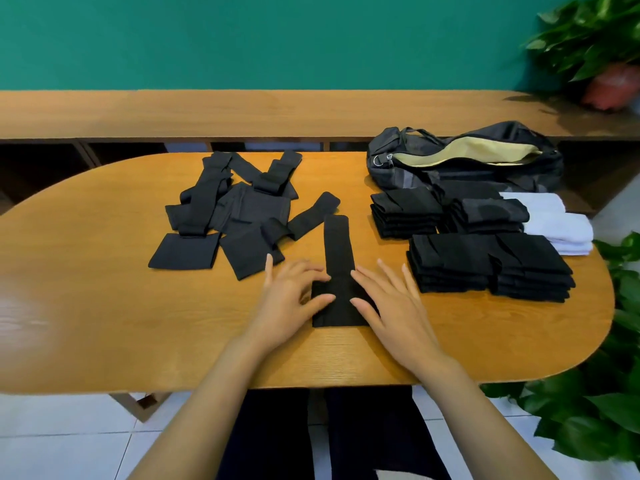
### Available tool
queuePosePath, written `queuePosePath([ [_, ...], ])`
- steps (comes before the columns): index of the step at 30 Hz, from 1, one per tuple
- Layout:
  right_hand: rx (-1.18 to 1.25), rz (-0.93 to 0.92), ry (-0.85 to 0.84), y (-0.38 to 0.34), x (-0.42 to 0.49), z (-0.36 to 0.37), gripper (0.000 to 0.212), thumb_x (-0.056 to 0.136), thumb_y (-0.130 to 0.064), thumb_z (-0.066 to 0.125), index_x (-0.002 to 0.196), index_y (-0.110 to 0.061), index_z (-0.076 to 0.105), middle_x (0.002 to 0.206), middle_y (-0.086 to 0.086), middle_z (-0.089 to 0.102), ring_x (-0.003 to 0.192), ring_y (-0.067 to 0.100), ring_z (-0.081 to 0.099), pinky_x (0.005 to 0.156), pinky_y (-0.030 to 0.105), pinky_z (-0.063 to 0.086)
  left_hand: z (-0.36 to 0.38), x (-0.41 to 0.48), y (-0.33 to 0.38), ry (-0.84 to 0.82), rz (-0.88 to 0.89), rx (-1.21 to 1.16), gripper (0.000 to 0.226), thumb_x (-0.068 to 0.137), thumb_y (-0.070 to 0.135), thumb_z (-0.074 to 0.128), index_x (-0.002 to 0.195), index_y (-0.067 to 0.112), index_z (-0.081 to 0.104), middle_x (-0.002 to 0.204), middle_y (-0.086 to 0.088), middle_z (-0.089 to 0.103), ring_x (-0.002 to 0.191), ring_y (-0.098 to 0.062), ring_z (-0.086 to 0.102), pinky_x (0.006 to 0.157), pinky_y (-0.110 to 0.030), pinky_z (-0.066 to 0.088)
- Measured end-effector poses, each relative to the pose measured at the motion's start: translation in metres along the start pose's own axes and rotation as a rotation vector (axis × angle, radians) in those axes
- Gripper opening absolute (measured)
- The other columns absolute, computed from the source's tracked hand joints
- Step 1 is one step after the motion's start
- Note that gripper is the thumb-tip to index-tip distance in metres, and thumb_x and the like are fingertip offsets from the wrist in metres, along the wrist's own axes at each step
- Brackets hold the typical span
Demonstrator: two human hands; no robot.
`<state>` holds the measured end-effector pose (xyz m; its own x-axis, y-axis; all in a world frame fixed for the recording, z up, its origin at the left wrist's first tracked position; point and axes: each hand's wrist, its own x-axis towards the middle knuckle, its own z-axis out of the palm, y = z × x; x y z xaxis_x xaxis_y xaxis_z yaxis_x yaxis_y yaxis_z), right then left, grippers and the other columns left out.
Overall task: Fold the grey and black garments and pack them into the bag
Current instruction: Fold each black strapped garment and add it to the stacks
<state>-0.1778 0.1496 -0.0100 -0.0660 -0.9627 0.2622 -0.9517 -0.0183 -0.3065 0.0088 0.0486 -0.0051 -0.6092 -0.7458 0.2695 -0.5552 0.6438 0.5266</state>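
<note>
Lying close to the near edge of the table (104, 271), the black garment (341, 306) sits squarely between the two hands. Its long axis runs from 6 o'clock to 12 o'clock: a wider part lies nearest the person and a narrow strip reaches away toward the far side. The left hand (289, 301) is at the garment's 9 o'clock and the right hand (389, 301) at its 3 o'clock. Both have fingers straight and spread, gripping nothing, with the fingertips laid on the wide part's two side edges. Neither hand is clearly nearer, since they flank the cloth about evenly. The strip's far end lies at 12 o'clock from both sets of fingertips, so either hand would have to reach forward for it. My judgement is that the next fold turns on that axis: the strip probably comes back toward 6 o'clock over the wide part.

A loose pile of unfolded black pieces (242, 206) lies at about 10 o'clock from the garment, apart from it. Folded black stacks (450, 265) stand in rows at 2 to 3 o'clock, with folded white pieces (557, 226) just beyond them. The bag (391, 171) lies at 1 o'clock behind the stacks, unzipped and showing a pale yellow lining. By my reckoning it is nearer the right hand. A leafy plant (588, 39) stands at the far right. I can read no brand, label or writing anywhere.
</note>
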Motion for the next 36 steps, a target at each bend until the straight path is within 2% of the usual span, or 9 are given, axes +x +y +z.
queuePosePath([
  [3, 0.020, -0.008, 0.059, 0.007, -0.013, -0.002, 0.059, 0.097, -0.056, 0.021, 0.138, -0.027, 0.052, 0.146, -0.013, 0.046, 0.144, 0.007, 0.021, 0.121, 0.032, -0.004, 0.004, -0.026, 0.009, -0.056, -0.016, -0.007, 0.053, 0.079, 0.063, 0.061, 0.126, 0.039, 0.057, 0.133, 0.027, 0.044, 0.136, 0.007, 0.021, 0.117, -0.044, -0.019],
  [5, 0.049, 0.004, 0.091, 0.009, -0.021, 0.002, 0.058, 0.097, -0.057, 0.024, 0.132, -0.026, 0.058, 0.141, -0.012, 0.052, 0.142, 0.006, 0.027, 0.120, 0.030, -0.003, 0.010, -0.036, 0.012, -0.062, -0.013, 0.016, 0.055, 0.079, 0.060, 0.064, 0.129, 0.039, 0.055, 0.137, 0.025, 0.044, 0.139, 0.004, 0.019, 0.116, -0.043, -0.021],
  [9, 0.094, -0.009, 0.152, 0.010, -0.029, 0.006, 0.055, 0.096, -0.057, 0.029, 0.123, -0.026, 0.065, 0.133, -0.012, 0.058, 0.137, 0.006, 0.035, 0.121, 0.029, 0.003, 0.018, -0.046, 0.015, 0.045, 0.008, 0.075, 0.041, 0.088, 0.051, 0.057, 0.124, 0.033, 0.062, 0.136, 0.018, 0.054, 0.140, -0.004, 0.029, 0.117, -0.041, -0.018],
  [12, 0.140, -0.030, 0.186, 0.010, -0.031, 0.004, 0.049, 0.094, -0.059, 0.039, 0.121, -0.028, 0.066, 0.130, -0.016, 0.059, 0.134, 0.003, 0.037, 0.120, 0.027, 0.003, 0.021, -0.048, 0.016, 0.112, 0.044, 0.122, 0.045, 0.093, 0.056, 0.041, 0.117, 0.030, 0.068, 0.129, 0.015, 0.061, 0.136, -0.009, 0.036, 0.119, -0.046, -0.009],
  [18, 0.119, -0.138, 0.165, 0.010, -0.032, 0.005, 0.054, 0.085, -0.066, 0.049, 0.122, -0.030, 0.065, 0.129, -0.018, 0.059, 0.131, 0.005, 0.040, 0.121, 0.036, 0.006, 0.020, -0.052, 0.012, 0.189, -0.060, -0.031, 0.051, 0.090, 0.058, 0.032, 0.107, 0.031, 0.072, 0.119, 0.015, 0.067, 0.130, -0.011, 0.042, 0.119, -0.044, 0.003],
  [26, -0.035, -0.233, 0.186, 0.007, -0.031, 0.007, 0.040, 0.090, -0.051, 0.050, 0.117, -0.028, 0.068, 0.112, -0.014, 0.068, 0.118, 0.009, 0.053, 0.120, 0.046, 0.014, 0.021, -0.055, 0.015, 0.193, -0.048, -0.040, 0.048, 0.091, 0.060, 0.034, 0.106, 0.033, 0.072, 0.108, 0.019, 0.069, 0.126, -0.004, 0.043, 0.119, -0.043, 0.002],
  [31, 0.090, -0.125, 0.260, 0.012, -0.032, 0.006, 0.034, 0.091, -0.044, 0.046, 0.101, -0.028, 0.074, 0.096, -0.013, 0.071, 0.107, 0.002, 0.054, 0.121, 0.034, 0.008, 0.016, -0.057, 0.019, 0.159, -0.046, -0.164, 0.065, 0.076, 0.085, 0.034, 0.110, 0.040, 0.067, 0.113, 0.032, 0.058, 0.130, 0.006, 0.032, 0.119, -0.036, -0.007],
  [34, 0.211, -0.088, 0.258, 0.013, -0.031, 0.005, 0.030, 0.091, -0.045, 0.047, 0.100, -0.032, 0.073, 0.098, -0.026, 0.061, 0.106, -0.009, 0.047, 0.120, 0.025, 0.000, 0.013, -0.055, 0.020, 0.096, -0.056, -0.152, 0.065, 0.067, 0.081, 0.051, 0.118, 0.043, 0.061, 0.121, 0.036, 0.050, 0.135, 0.003, 0.026, 0.119, -0.039, -0.008],
  [36, 0.264, -0.072, 0.238, 0.015, -0.030, 0.006, 0.018, 0.091, -0.039, 0.056, 0.101, -0.035, 0.070, 0.098, -0.036, 0.051, 0.107, -0.016, 0.043, 0.119, 0.025, 0.000, 0.013, -0.055, 0.024, 0.067, -0.060, -0.109, 0.061, 0.066, 0.073, 0.057, 0.117, 0.041, 0.063, 0.119, 0.035, 0.051, 0.133, 0.001, 0.029, 0.119, -0.042, -0.009],
])
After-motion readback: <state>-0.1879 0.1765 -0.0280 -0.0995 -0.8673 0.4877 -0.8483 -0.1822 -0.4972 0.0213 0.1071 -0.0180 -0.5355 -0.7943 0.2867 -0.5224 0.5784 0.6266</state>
